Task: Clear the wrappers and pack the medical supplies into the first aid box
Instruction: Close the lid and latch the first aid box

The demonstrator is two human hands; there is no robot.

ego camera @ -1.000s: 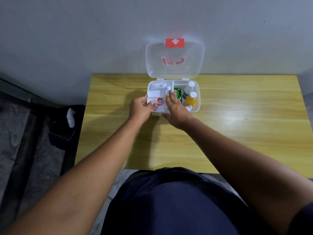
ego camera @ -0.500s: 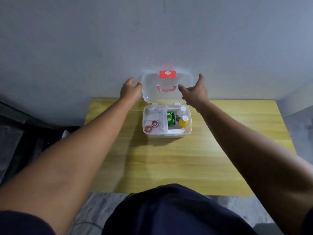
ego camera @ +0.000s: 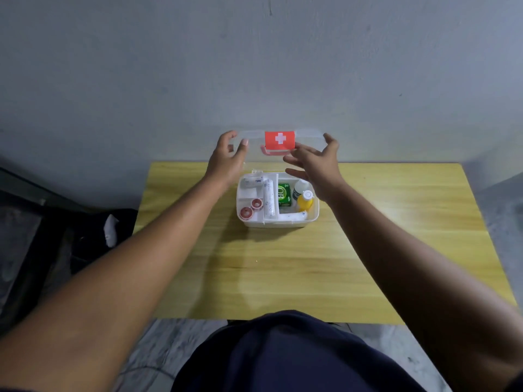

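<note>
The white first aid box (ego camera: pixel 283 222) stands open at the far middle of the yellow wooden table (ego camera: pixel 311 264). Inside lie rolled bandages (ego camera: pixel 268 198), two red tape rolls (ego camera: pixel 251 208), a green packet (ego camera: pixel 284 194), a white bottle (ego camera: pixel 299 188) and a yellow bottle (ego camera: pixel 305 201). Its clear lid (ego camera: pixel 307 134), with a red cross label (ego camera: pixel 279 139) and pink handle, is tilted forward over the box. My left hand (ego camera: pixel 226 158) grips the lid's left edge. My right hand (ego camera: pixel 317 162) holds the right edge with fingers spread.
A grey wall rises directly behind the table. On the floor to the left lies a dark bag (ego camera: pixel 85 236) with a white object (ego camera: pixel 111 230) on it. My dark-clothed lap (ego camera: pixel 283 355) fills the bottom of the view.
Both hands left the box's contents, rose to the lid's two sides, and the lid has tipped forward from upright.
</note>
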